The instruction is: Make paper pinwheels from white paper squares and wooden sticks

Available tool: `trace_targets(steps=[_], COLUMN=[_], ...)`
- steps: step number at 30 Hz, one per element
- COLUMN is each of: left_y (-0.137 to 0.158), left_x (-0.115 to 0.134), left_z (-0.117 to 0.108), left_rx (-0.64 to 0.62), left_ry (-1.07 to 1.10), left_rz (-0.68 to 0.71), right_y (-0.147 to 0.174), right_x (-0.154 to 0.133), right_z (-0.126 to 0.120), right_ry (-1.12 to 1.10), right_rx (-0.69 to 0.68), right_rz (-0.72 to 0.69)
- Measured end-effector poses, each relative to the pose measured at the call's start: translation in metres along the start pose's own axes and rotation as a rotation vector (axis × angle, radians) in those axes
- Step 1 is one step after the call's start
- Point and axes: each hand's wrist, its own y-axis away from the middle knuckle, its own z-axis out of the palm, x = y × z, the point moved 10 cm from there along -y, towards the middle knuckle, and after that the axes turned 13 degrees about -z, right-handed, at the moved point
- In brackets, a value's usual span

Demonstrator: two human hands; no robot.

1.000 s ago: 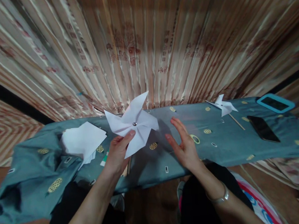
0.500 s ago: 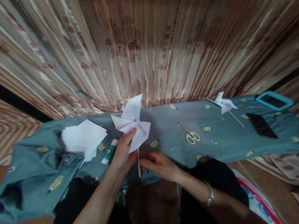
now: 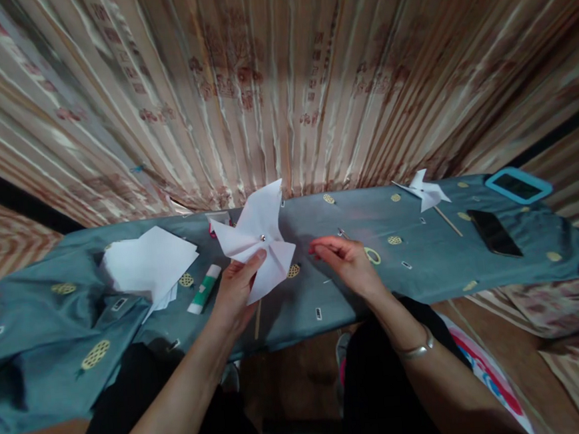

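A white paper pinwheel (image 3: 269,208) with a shiny pin at its centre is held up in my left hand (image 3: 237,284). The thumb presses on the front of a blade near the centre, and the other fingers are behind it. Its thin wooden stick (image 3: 258,321) points down below the blades. Apart from the pinwheel, to its right, is my right hand (image 3: 345,259), its fingers drawn together in a pinch. Whether something small is between those fingertips I cannot tell. That hand partly covers the scissors (image 3: 373,256), leaving a pale yellow handle loop showing.
White paper sheets (image 3: 150,261) and a green-and-white glue stick (image 3: 203,289) lie on the left of the cloth-covered table (image 3: 314,215). Farther right are a second pinwheel (image 3: 428,196), a black phone (image 3: 494,232) and a blue-framed tablet (image 3: 517,185). A curtain (image 3: 279,91) hangs behind.
My right hand has moved up and right, away from the pinwheel's stick, and now covers part of the scissors. The pinwheel stays in my left hand, its blades slightly turned. The view has shifted slightly.
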Motion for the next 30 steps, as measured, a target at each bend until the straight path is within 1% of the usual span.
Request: trace_targets(steps=[1, 3, 5, 7, 9, 11, 15, 17, 19, 20, 22, 25, 26, 28, 29, 30], left_y=[0.000, -0.001, -0.003, -0.004, -0.005, -0.006, -0.003, -0.001, 0.002, 0.003, 0.006, 0.013, 0.017, 0.023, 0.026, 0.029], left_x=[-0.002, -0.005, -0.008, -0.010, -0.013, -0.015, -0.015, -0.012, -0.007, -0.004, 0.006, 0.023, 0.029, 0.039, 0.042, 0.045], left_z=[0.000, 0.003, 0.007, 0.012, 0.015, 0.017, 0.019, 0.021, 0.021, 0.020, 0.018, 0.017, 0.017, 0.019, 0.021, 0.024], left_rx=[0.009, 0.010, -0.019, -0.064, -0.096, -0.101, -0.047, -0.024, -0.017, -0.013, -0.004, 0.013, 0.018, 0.031, 0.034, 0.029], left_ry=[-0.025, -0.092, -0.178, -0.282, -0.372, -0.399, -0.402, -0.439, -0.470, -0.494, -0.561, -0.704, -0.759, -0.879, -0.939, -0.996], left_rz=[0.005, 0.034, 0.088, 0.157, 0.206, 0.212, 0.193, 0.211, 0.252, 0.280, 0.360, 0.522, 0.582, 0.689, 0.736, 0.781], right_y=[0.000, 0.002, 0.003, 0.003, 0.003, 0.003, 0.005, 0.006, 0.005, 0.004, 0.000, -0.001, 0.000, 0.006, 0.009, 0.013], right_x=[-0.004, -0.016, -0.026, -0.029, -0.024, -0.015, 0.001, 0.004, 0.006, 0.006, 0.004, -0.008, -0.016, -0.045, -0.062, -0.079], right_z=[-0.008, -0.014, -0.008, 0.003, 0.012, 0.015, 0.023, 0.030, 0.031, 0.028, 0.014, -0.021, -0.033, -0.052, -0.054, -0.051], right_ry=[-0.018, -0.038, -0.047, -0.056, -0.070, -0.117, -0.335, -0.434, -0.468, -0.453, -0.365, -0.124, -0.028, 0.182, 0.286, 0.386], right_rx=[0.085, 0.183, 0.180, 0.121, 0.074, 0.076, 0.099, 0.080, 0.071, 0.080, 0.128, 0.235, 0.271, 0.329, 0.315, 0.275], right_rz=[-0.030, -0.092, -0.143, -0.147, -0.104, -0.038, 0.097, 0.147, 0.166, 0.154, 0.086, -0.057, -0.109, -0.253, -0.333, -0.410])
